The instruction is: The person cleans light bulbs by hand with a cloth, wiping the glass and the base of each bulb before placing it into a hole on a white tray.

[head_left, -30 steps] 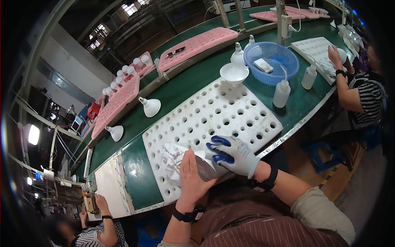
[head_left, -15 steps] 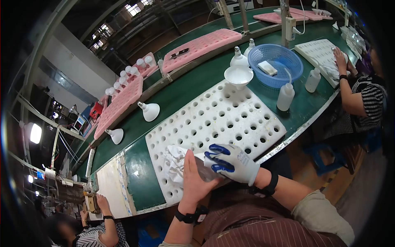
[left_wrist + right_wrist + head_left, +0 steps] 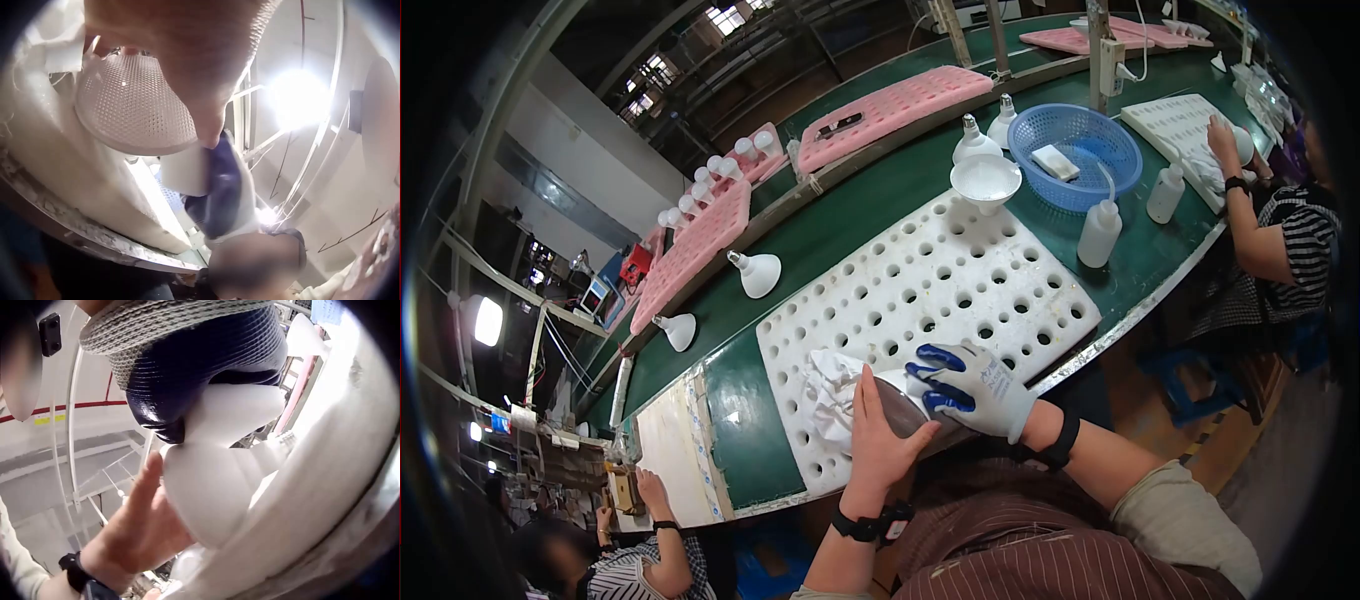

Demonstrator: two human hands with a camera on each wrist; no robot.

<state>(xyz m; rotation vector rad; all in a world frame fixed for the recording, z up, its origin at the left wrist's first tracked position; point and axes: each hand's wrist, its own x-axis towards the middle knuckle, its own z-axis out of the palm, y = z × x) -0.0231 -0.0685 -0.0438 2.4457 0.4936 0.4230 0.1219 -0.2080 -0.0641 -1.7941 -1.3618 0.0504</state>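
My bare left hand (image 3: 882, 440) holds a white reflector lamp bulb (image 3: 903, 397) low over the board's front edge, thumb at its rim and fingers along the far side. Its dimpled clear lens (image 3: 137, 106) faces the left wrist camera. My right hand (image 3: 978, 392), in a white glove with blue-coated fingers, pinches a smooth white pad (image 3: 234, 409) against the bulb's white outside. The pad's material is hard to make out. Left of the bulb, a crumpled white cloth (image 3: 832, 405) lies on the white foam board (image 3: 965, 280), which has rows of holes.
One bulb (image 3: 986, 182) sits lens-up at the board's far corner; others (image 3: 758, 273) stand on the green bench. A blue basket (image 3: 1128, 170) holds a white block. Squeeze bottles (image 3: 1099, 238) stand to the right. People work on both sides.
The bulb has turned a little in my left hand, and my gloved right hand has shifted slightly along its side. The person at the right has moved their hands, and a bulb shows there again.
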